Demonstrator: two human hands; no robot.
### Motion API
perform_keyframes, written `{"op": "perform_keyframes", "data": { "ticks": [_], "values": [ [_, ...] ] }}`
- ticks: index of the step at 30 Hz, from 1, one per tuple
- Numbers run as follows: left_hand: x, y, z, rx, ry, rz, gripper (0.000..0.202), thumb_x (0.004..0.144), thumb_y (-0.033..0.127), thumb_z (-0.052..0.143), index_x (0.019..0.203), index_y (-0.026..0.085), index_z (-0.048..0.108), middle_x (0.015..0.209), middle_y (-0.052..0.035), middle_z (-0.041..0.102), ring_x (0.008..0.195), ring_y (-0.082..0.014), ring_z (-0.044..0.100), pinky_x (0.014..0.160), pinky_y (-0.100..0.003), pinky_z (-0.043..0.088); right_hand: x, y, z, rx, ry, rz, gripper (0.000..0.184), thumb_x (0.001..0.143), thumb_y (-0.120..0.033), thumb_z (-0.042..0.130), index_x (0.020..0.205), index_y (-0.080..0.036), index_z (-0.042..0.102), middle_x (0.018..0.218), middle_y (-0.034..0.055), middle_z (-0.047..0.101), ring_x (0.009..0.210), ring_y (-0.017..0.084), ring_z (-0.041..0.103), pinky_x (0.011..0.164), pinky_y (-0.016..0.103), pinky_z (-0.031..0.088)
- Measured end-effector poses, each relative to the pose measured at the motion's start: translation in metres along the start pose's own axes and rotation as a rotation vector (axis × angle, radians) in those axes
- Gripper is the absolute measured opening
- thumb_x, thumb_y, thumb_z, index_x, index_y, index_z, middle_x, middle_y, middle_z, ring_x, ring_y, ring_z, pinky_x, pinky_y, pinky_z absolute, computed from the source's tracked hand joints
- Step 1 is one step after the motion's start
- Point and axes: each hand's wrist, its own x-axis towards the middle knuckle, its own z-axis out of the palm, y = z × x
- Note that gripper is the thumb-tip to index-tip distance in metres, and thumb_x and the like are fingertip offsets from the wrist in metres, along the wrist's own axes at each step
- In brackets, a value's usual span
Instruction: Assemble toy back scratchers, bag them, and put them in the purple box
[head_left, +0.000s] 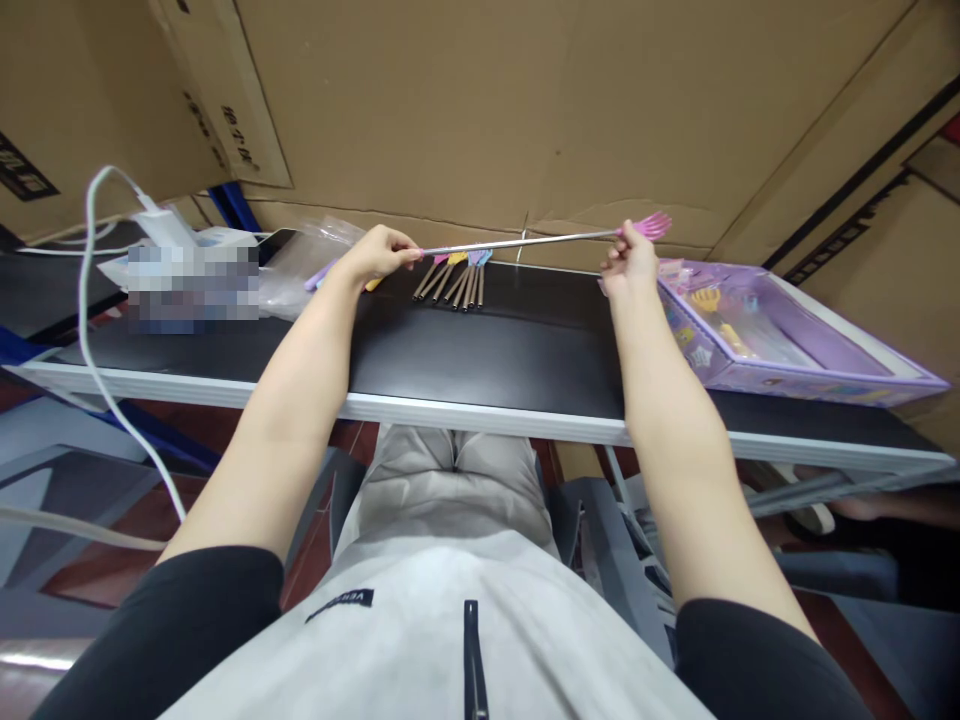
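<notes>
We've got 1 long fork (555, 239) stretched nearly level above the far edge of the black table (487, 355), metal shaft w/ pink ends, tines at R. Our L hand (384, 254) pinches its plain pink tip btwn thumb & fingers; our R hand (628, 262) pinches it just below the tines, other fingers curled in. Under the shaft, short forks (469, 285) lie side by side, handles bronze-ish, heads pink, yellow & bluish; no label we can read on them. R of the R hand sits a purple box (817, 381), open, w/ a yellow fork (705, 299) & clear wrap (772, 335) inside; outer walls carry a star & small pics, print too small for us to read. By the L forearm: a clear bag (300, 265), then a white plug (166, 228) w/ its cable (84, 290), next to a pixelated patch (193, 290) hiding any label there. Behind it all, cardboard (450, 100): dark Chinese characters on the L flap, approx 2 groups, too blurry for us to make out; bold black print at far L & far R, also illegible. On our pale top (420, 640), a small black tag (351, 600) starts "VER", upside down, rest unclear.
</notes>
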Motion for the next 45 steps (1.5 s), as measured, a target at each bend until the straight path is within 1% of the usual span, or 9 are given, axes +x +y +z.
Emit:
{"op": "perform_keyframes", "data": {
  "ticks": [3,8,13,18,23,29,38,41,45],
  "values": [
    [0.000,-0.006,-0.004,0.009,-0.007,-0.019,0.018,0.088,0.033,0.070,0.083,0.017,0.075,0.074,-0.0053,0.070,0.075,-0.0191,0.058,0.080,-0.033,0.046,-0.002,-0.007,-0.012,-0.011,0.008,0.012,0.057,0.094,-0.067,0.070,0.068,-0.026,0.039,0.055,-0.0047,0.036,0.060,0.015,0.047,0.061,0.033,0.040],
    [0.003,-0.011,-0.003,0.000,0.016,0.025,0.014,0.085,0.033,0.072,0.079,0.019,0.073,0.069,-0.0046,0.069,0.074,-0.0195,0.059,0.077,-0.032,0.047,-0.004,-0.004,-0.010,-0.027,-0.017,0.052,0.056,0.095,-0.069,0.066,0.070,-0.027,0.039,0.058,-0.0039,0.040,0.067,0.018,0.058,0.063,0.034,0.043],
    [-0.001,-0.007,-0.003,-0.056,-0.008,0.050,0.014,0.082,0.032,0.074,0.075,0.021,0.071,0.063,-0.0030,0.064,0.074,-0.0205,0.060,0.077,-0.032,0.049,-0.012,-0.006,-0.006,0.094,0.003,0.099,0.054,0.103,-0.061,0.063,0.072,-0.027,0.035,0.058,-0.0053,0.033,0.061,0.014,0.047,0.062,0.032,0.040],
    [-0.007,0.035,0.029,-0.060,-0.051,0.093,0.012,0.085,0.025,0.072,0.076,0.018,0.071,0.062,-0.0024,0.061,0.080,-0.0212,0.060,0.081,-0.032,0.047,-0.064,-0.006,0.041,0.190,-0.062,0.230,0.040,0.109,-0.027,0.060,0.074,-0.024,0.040,0.058,-0.0090,0.032,0.052,0.008,0.034,0.055,0.026,0.030],
    [-0.015,0.070,0.065,-0.032,-0.080,0.139,0.020,0.091,0.025,0.065,0.073,0.017,0.068,0.063,-0.0021,0.061,0.070,-0.0181,0.058,0.076,-0.030,0.046,-0.112,0.005,0.084,0.140,-0.258,0.222,0.054,0.093,-0.044,0.082,0.070,-0.024,0.037,0.056,-0.0103,0.036,0.051,0.007,0.040,0.053,0.024,0.031],
    [-0.024,0.074,0.069,-0.106,-0.159,0.121,0.020,0.094,0.027,0.065,0.077,0.017,0.067,0.059,-0.0011,0.061,0.059,-0.0149,0.055,0.066,-0.027,0.045,-0.116,-0.001,0.077,0.008,-0.261,0.213,0.059,0.089,-0.051,0.084,0.071,-0.024,0.034,0.053,-0.0106,0.035,0.048,0.007,0.041,0.049,0.021,0.033],
    [-0.032,0.091,0.077,-0.251,-0.163,0.045,0.019,0.096,0.027,0.067,0.080,0.017,0.066,0.060,-0.0024,0.064,0.060,-0.0157,0.058,0.070,-0.029,0.048,-0.111,0.002,0.078,-0.012,-0.288,0.243,0.057,0.087,-0.051,0.087,0.071,-0.023,0.040,0.054,-0.0112,0.040,0.044,0.004,0.041,0.047,0.017,0.034],
    [-0.033,0.092,0.082,-0.265,-0.132,0.029,0.026,0.099,0.030,0.064,0.075,0.017,0.064,0.054,-0.0014,0.061,0.055,-0.0151,0.055,0.067,-0.028,0.047,-0.114,0.002,0.078,-0.067,-0.303,0.280,0.051,0.089,-0.045,0.088,0.072,-0.022,0.046,0.056,-0.0094,0.049,0.044,0.004,0.045,0.047,0.017,0.036],
    [-0.034,0.091,0.088,-0.274,-0.106,-0.033,0.040,0.104,0.028,0.057,0.065,0.020,0.057,0.048,-0.0001,0.058,0.047,-0.0131,0.051,0.060,-0.027,0.044,-0.121,-0.001,0.078,-0.127,-0.437,0.397,0.034,0.099,-0.030,0.079,0.075,-0.019,0.057,0.057,-0.0043,0.060,0.043,0.005,0.051,0.045,0.017,0.039]
  ]
}}
